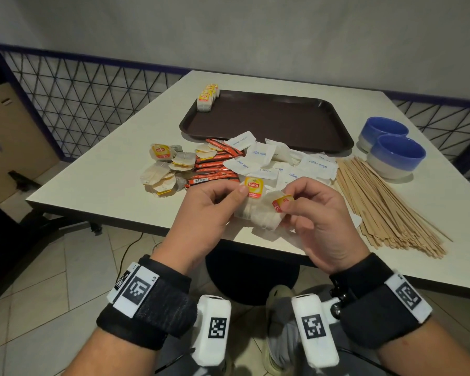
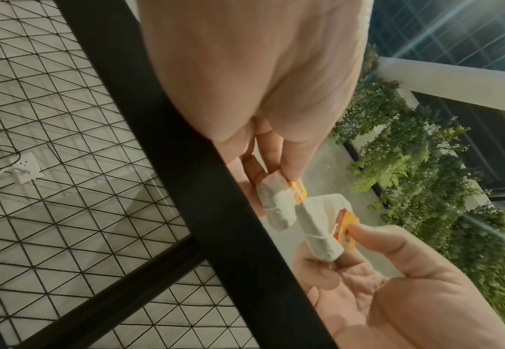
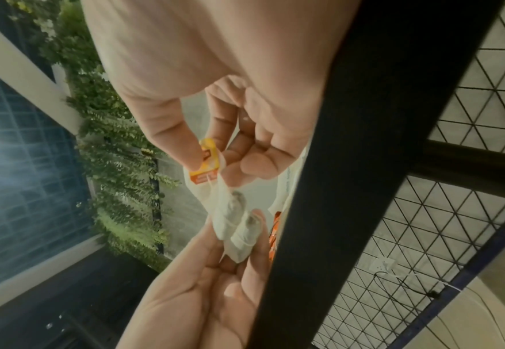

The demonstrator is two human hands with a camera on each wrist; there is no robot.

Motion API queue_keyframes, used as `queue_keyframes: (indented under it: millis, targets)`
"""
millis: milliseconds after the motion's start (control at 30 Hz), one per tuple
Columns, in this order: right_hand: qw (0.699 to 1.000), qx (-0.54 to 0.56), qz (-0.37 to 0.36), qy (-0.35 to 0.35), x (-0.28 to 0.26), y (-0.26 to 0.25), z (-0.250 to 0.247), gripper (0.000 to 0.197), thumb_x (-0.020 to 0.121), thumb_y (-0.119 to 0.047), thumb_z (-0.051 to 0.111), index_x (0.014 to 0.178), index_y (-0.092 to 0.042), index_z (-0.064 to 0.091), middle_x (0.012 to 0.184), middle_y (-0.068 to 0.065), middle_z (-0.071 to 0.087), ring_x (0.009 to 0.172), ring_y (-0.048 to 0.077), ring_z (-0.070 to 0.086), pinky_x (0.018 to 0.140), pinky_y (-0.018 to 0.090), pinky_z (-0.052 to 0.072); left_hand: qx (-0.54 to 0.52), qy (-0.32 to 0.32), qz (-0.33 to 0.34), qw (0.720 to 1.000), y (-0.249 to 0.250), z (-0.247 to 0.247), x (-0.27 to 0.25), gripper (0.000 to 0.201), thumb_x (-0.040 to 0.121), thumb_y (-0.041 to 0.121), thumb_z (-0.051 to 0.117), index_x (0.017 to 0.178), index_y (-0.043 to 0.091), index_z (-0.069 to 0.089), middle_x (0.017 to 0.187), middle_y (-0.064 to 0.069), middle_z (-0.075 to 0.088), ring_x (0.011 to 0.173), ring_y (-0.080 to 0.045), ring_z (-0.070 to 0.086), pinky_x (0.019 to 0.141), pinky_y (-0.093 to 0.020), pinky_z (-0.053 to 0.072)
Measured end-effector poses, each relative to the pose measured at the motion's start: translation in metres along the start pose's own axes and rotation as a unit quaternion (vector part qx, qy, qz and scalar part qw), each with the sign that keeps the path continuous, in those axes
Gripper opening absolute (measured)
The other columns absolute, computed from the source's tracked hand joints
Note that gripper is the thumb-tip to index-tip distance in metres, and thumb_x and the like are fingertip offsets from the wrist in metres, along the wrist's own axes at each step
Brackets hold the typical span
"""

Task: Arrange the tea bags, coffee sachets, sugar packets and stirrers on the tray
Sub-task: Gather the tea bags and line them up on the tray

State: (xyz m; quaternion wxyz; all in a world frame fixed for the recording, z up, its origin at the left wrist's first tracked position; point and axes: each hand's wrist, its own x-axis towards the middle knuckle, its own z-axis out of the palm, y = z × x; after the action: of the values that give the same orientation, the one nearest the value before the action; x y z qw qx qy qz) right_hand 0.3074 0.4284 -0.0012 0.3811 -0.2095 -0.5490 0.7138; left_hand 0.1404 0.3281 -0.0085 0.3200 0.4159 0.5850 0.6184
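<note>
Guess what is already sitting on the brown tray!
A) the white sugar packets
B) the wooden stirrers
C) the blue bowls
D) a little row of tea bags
D: a short row of tea bags stands in the far left corner of the brown tray, while the stirrers, sugar packets and blue bowls all sit on the table outside it.

"Lipton" on tea bag tags (image 1: 254, 186); "white sugar" on sugar packets (image 1: 318, 164)
</note>
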Motion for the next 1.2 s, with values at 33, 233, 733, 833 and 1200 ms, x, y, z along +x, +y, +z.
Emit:
queue_keyframes:
  millis: [33,233,733,833,1200]
  targets:
    - [1.0,-0.004,0.001,-0.012,-0.0006,-0.0007,0.0012,0.012,0.071,0.004,0.067,0.072,-0.008,0.066,0.073,0.014,0.058,0.074,0.033,0.049,0.07,0.047,0.046,0.008,0.002,0.002,1.0,-0.0009,-0.0002,0.0004,0.022,0.1,0.025,0.067,0.087,0.032,0.082,0.092,0.01,0.078,0.089,-0.007,0.067,0.078,-0.028,0.05]
    - [0.996,-0.084,-0.017,-0.028,-0.0009,-0.0009,0.0045,0.01,0.079,0.002,0.076,0.082,-0.003,0.068,0.075,0.017,0.062,0.067,0.024,0.054,0.058,0.03,0.044,0.009,-0.013,0.014,1.0,-0.0023,-0.0004,0.0,0.014,0.099,0.022,0.069,0.099,0.027,0.082,0.103,0.0,0.08,0.106,-0.027,0.073,0.096,-0.057,0.058]
    - [0.997,-0.056,-0.038,0.037,-0.001,0.0008,0.0098,0.017,0.084,0.008,0.071,0.099,0.003,0.065,0.079,0.01,0.061,0.065,0.011,0.059,0.055,0.02,0.051,0.04,-0.031,0.035,0.998,-0.0023,0.0011,-0.0017,0.012,0.098,0.021,0.071,0.094,0.023,0.083,0.095,-0.001,0.079,0.097,-0.029,0.071,0.094,-0.06,0.057]
    - [0.996,-0.064,-0.06,0.033,-0.0019,0.0021,0.0098,0.015,0.087,0.009,0.069,0.102,0.009,0.065,0.082,0.01,0.068,0.065,0.008,0.063,0.056,0.019,0.051,0.042,-0.026,0.027,0.998,-0.0013,0.0018,-0.0021,0.015,0.097,0.022,0.071,0.091,0.027,0.083,0.095,0.0,0.079,0.098,-0.028,0.071,0.094,-0.058,0.057]
    - [0.99,-0.116,-0.074,0.027,-0.0014,0.0049,0.0062,0.016,0.087,0.003,0.072,0.1,-0.006,0.074,0.094,0.026,0.066,0.081,0.023,0.061,0.068,0.024,0.054,0.041,-0.033,0.03,0.998,0.0026,0.0026,-0.0054,0.016,0.097,0.022,0.07,0.093,0.029,0.084,0.096,0.004,0.08,0.098,-0.023,0.072,0.093,-0.056,0.059]
